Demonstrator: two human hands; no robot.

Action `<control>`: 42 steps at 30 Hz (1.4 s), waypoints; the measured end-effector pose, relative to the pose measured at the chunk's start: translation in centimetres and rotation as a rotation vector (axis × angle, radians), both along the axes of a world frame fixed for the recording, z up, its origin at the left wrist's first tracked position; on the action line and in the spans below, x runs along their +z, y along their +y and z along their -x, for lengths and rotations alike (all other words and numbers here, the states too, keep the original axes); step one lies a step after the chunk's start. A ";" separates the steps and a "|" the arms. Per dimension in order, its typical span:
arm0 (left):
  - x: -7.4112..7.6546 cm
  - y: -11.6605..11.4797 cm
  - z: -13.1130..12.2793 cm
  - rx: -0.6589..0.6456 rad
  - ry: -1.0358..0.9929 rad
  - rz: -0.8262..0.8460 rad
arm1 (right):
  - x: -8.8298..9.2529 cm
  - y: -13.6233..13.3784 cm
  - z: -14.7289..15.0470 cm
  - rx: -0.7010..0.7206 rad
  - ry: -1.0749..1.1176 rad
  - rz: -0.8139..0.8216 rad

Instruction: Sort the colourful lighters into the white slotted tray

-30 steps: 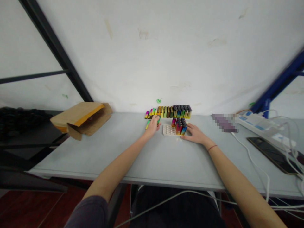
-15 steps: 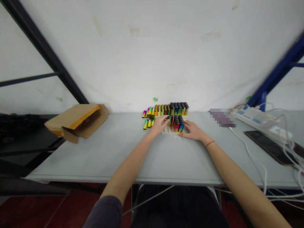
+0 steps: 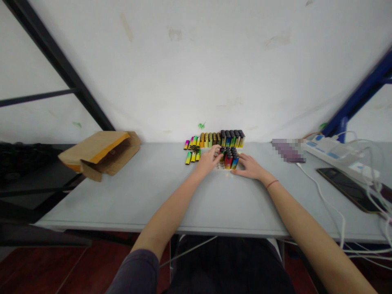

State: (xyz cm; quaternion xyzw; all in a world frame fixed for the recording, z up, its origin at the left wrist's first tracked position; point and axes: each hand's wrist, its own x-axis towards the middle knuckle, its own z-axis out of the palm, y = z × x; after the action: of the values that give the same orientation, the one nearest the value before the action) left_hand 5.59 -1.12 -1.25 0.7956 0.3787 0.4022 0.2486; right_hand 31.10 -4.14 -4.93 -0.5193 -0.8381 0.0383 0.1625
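My left hand (image 3: 209, 160) reaches over the left part of a white tray, which it mostly hides, with fingers pinched on a lighter at the upright lighters (image 3: 230, 158) standing in the tray. My right hand (image 3: 249, 166) lies flat on the grey table (image 3: 159, 196) with its fingers stretched out against the tray's right side. A row of upright lighters (image 3: 228, 139) stands along the wall behind the tray. A few loose lighters (image 3: 192, 155) lie flat to the left of my left hand.
An open cardboard box (image 3: 101, 153) lies on its side at the table's left. On the right are a blurred purple object (image 3: 288, 150), a power strip (image 3: 324, 148), a dark phone (image 3: 349, 190) and white cables (image 3: 337, 220). The wall is close behind.
My left hand picked a lighter from the loose pile and carried it right to the tray. My right hand stayed beside the tray. The view shifted slightly.
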 end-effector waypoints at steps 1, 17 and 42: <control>0.0 0.0 0.1 -0.003 0.019 -0.020 | 0.0 0.0 0.0 -0.004 -0.003 -0.001; 1.3 4.2 10.8 0.461 0.079 0.367 | -0.2 0.0 0.0 -0.016 -0.017 -0.007; 3.2 3.5 9.0 0.304 -0.500 0.651 | -0.7 0.2 -0.2 -0.046 -0.022 0.007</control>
State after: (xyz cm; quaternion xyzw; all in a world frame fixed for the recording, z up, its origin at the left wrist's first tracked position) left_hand -3.43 2.41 1.91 0.4891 0.5267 0.4742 0.5084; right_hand 31.28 -3.96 -5.58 -0.5393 -0.8276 0.0321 0.1523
